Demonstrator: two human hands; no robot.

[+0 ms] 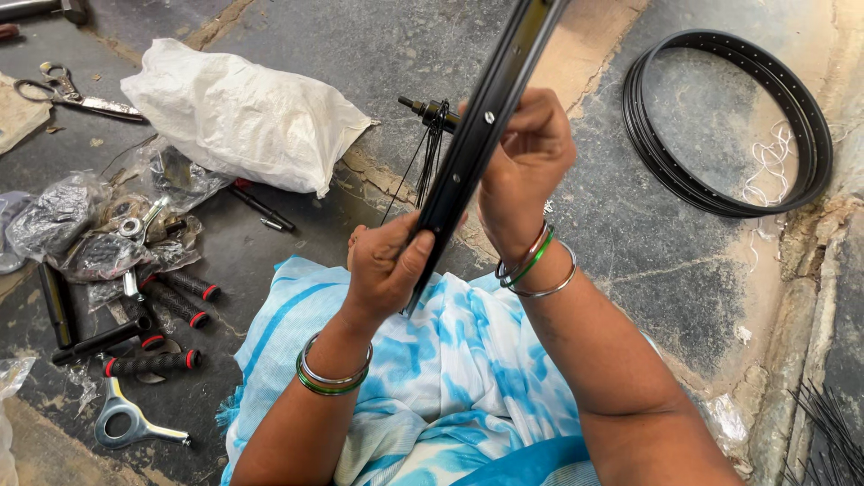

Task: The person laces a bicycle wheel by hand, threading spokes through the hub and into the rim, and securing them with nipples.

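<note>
A black bicycle wheel rim stands edge-on in front of me, rising from my lap to the top of the view. My left hand grips its lower part, thumb pressed on the rim's side. My right hand is closed around the rim higher up, near a small silver nipple. Behind the rim a hub with several thin black spokes hangs down. Both wrists wear green and silver bangles. A blue and white cloth covers my lap.
Stacked black rims lie on the stone floor at the right. A white sack, scissors, plastic bags of parts, black handlebar grips, a metal bracket sit left. Loose spokes lie bottom right.
</note>
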